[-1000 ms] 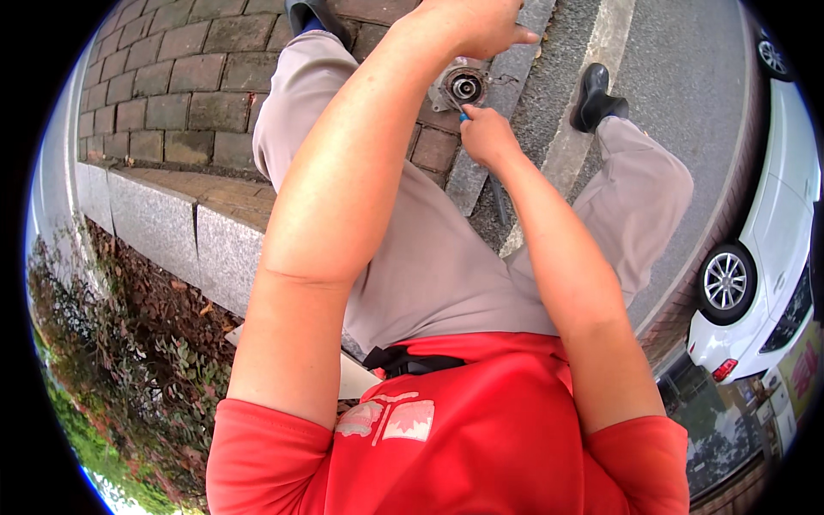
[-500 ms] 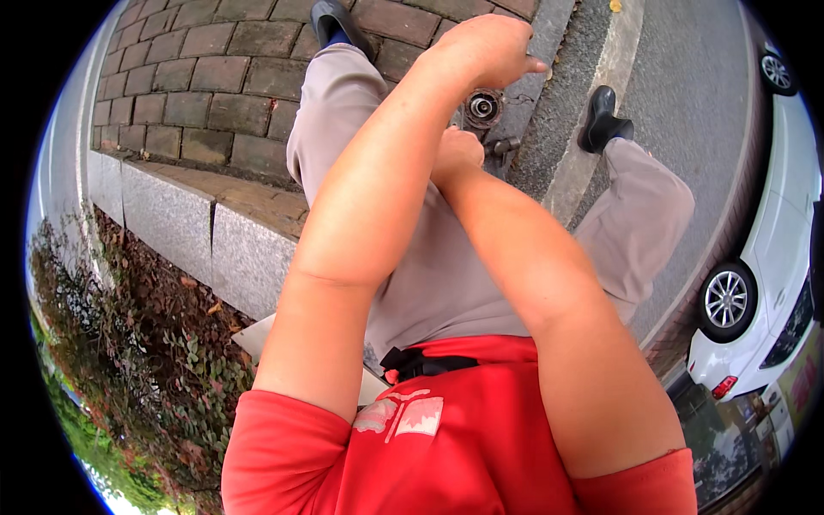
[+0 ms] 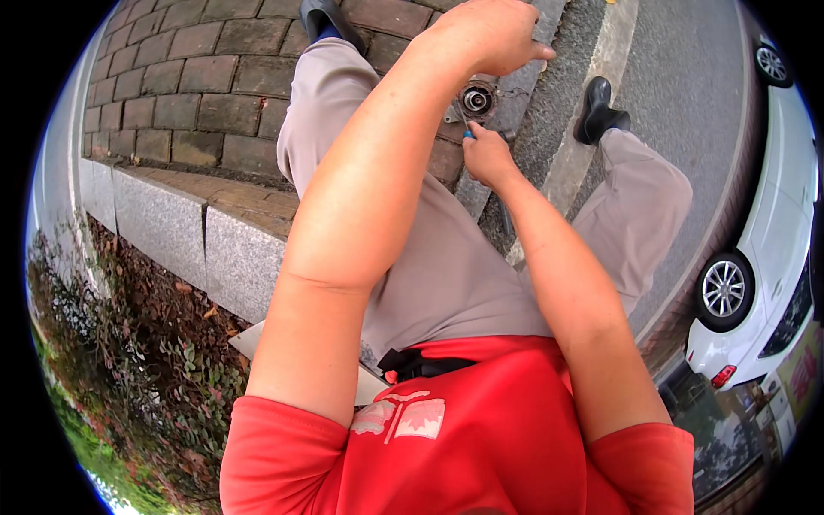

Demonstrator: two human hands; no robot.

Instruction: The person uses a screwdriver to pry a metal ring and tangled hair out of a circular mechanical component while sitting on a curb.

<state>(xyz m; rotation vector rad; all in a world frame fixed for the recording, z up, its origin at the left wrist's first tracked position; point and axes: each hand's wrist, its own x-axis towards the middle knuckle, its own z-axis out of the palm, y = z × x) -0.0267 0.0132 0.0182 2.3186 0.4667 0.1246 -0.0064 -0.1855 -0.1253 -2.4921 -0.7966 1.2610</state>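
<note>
1. The person's red shirt [image 3: 506, 421] and grey trousers [image 3: 446, 283] are nearest. The hands are apart from each other; clock positions below are taken from the round metal part.
2. The right hand [image 3: 489, 158], at 6 o'clock, is closed around a blue-handled tool [image 3: 469, 135], whose thin shaft points up at the part. Contact at the tip cannot be confirmed.
3. The left hand [image 3: 500, 39] is between 12 and 1 o'clock, a digit extended towards 3. Whether it grips anything cannot be told.
4. The round metal part [image 3: 476, 99], ringed with a dark centre, lies at ground level between the feet, where brick paving [image 3: 249, 77] meets a grey kerb strip [image 3: 513, 101].
5. Risk: in my judgement, a tip glancing off the rim could jab the left hand, should that hand come down in line with it. An unbraced part could also skid on the uneven joint under sideways pressure.
6. Dark shoes stand at 10 o'clock [image 3: 330, 23] and 3 o'clock [image 3: 595, 113].
7. Farthest, a white car [image 3: 777, 206] stands at 4 o'clock.
</note>
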